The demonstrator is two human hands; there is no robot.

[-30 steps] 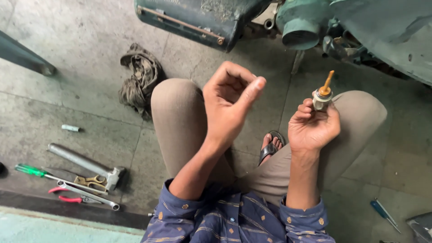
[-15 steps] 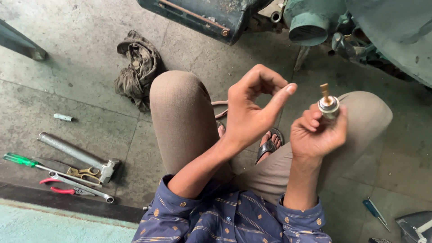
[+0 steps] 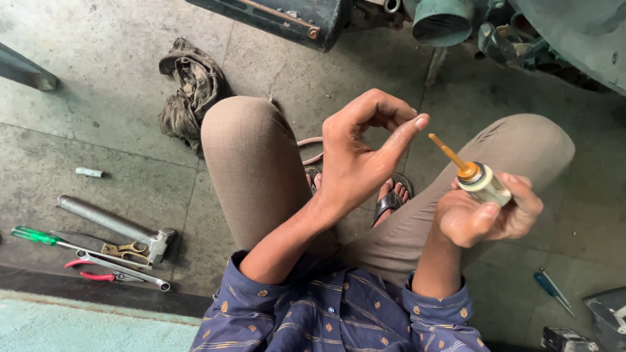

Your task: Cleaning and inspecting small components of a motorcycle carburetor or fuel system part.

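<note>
My right hand grips a small pale cylindrical part with a brass collar and a thin orange-brass rod sticking out toward the upper left. My left hand is raised just left of it, holding nothing, its forefinger stretched out with the tip close to the rod and the other fingers curled. Both hands hover over my bent knees in tan trousers.
A dirty rag lies on the concrete floor at the upper left. Hammer, green-handled screwdriver, red-handled pliers and a wrench lie at the left. A blue screwdriver lies at the lower right. Dark green machine parts fill the top.
My right hand has tilted the part so its rod now leans toward the upper left instead of standing upright. My left hand stays raised beside it, its forefinger nearer the rod.
</note>
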